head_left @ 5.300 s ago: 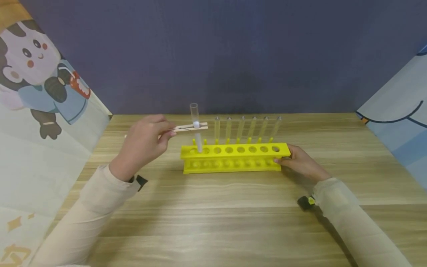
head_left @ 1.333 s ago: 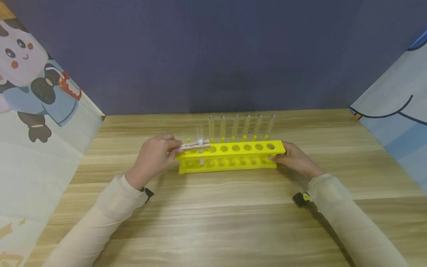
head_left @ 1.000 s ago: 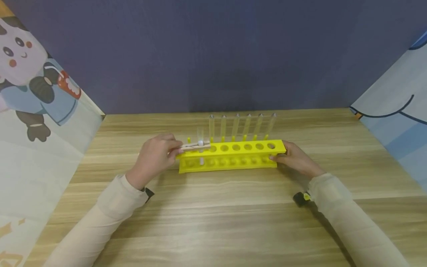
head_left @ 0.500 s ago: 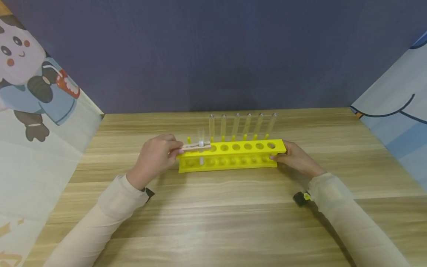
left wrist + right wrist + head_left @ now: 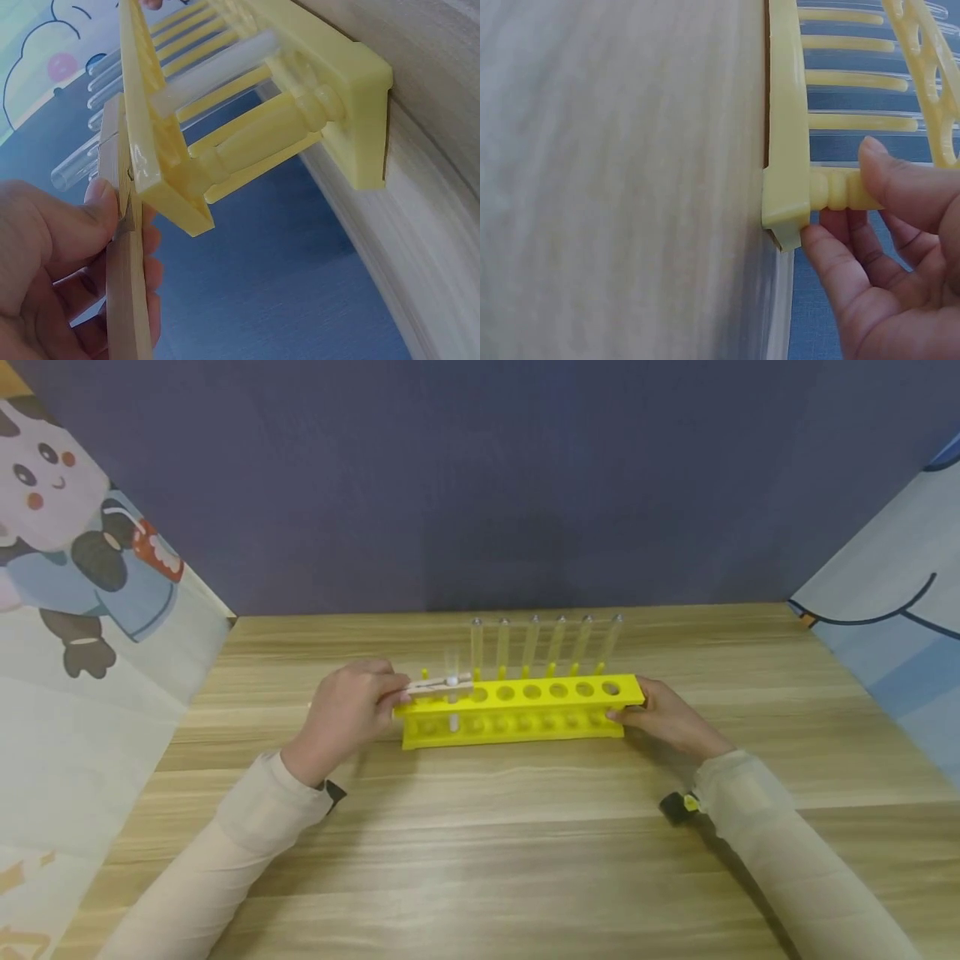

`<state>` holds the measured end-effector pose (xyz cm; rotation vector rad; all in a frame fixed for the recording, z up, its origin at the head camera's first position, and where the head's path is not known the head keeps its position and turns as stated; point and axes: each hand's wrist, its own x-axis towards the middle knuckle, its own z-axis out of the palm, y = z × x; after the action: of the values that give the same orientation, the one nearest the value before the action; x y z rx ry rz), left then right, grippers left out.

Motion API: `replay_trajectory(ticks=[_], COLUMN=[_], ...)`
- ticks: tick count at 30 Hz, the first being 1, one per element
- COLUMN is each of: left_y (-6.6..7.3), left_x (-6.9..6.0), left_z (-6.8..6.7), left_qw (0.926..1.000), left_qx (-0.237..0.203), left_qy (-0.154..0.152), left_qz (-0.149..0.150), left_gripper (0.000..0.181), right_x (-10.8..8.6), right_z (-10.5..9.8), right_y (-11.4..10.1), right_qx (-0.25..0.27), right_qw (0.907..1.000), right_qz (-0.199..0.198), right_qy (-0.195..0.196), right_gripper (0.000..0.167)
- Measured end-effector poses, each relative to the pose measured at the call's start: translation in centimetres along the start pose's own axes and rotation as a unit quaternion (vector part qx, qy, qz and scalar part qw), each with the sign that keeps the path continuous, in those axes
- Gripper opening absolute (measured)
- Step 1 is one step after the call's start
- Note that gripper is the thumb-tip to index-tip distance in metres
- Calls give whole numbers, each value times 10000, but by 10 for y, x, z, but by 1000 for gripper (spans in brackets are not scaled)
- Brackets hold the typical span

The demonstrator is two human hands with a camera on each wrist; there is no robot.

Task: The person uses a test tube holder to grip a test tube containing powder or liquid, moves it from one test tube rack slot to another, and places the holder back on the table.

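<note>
My left hand [image 5: 345,714] pinches a wooden test tube clamp [image 5: 438,690] between thumb and fingers at the rack's left end. The clamp's jaws are around a clear test tube [image 5: 225,67] with white contents. That tube stands in the second hole from the left of a yellow test tube rack [image 5: 525,702], and its white lower end shows below the top bar. At the other end, my right hand [image 5: 671,718] grips the rack; in the right wrist view, thumb and fingers are around its end post [image 5: 847,187].
Several clear test tubes [image 5: 528,647] sit upside down on the pegs behind the rack. The rack rests on a wood-grain table [image 5: 480,843]. A dark blue panel [image 5: 480,485] rises at the back, with cartoon-printed sheets [image 5: 90,577] along the sides.
Over five seconds ago the tube was held higher, its lower end at the rack's hole; clamp and tube have since come down into the rack. In the last second, almost nothing has moved.
</note>
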<state>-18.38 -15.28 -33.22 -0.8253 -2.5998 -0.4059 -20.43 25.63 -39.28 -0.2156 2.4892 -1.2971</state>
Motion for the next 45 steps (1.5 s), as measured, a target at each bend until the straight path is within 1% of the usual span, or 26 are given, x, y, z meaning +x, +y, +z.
replay_trajectory(ticks=[14, 19, 28, 35, 45], left_y=[3, 2, 3, 5, 7], left_x=[4, 5, 7, 9, 13], left_z=[-6, -9, -14, -17, -24], left_qw=[9988, 9985, 9976, 9974, 9960], left_qx=[184, 250, 222, 199, 199], left_qy=[399, 454, 629, 685, 862], left_qz=[207, 172, 170, 121, 158], left_gripper=[12, 13, 13, 12, 12], right_x=[-1, -1, -1, 0, 1], right_z=[1, 1, 2, 1, 0], right_y=[-3, -2, -1, -1, 2], right_qx=[53, 44, 96, 92, 207], right_qw=[10000, 10000, 9999, 9999, 9998], right_qz=[5, -40, -81, -44, -63], right_qy=[61, 55, 57, 57, 30], right_gripper=[50, 50, 50, 49, 49])
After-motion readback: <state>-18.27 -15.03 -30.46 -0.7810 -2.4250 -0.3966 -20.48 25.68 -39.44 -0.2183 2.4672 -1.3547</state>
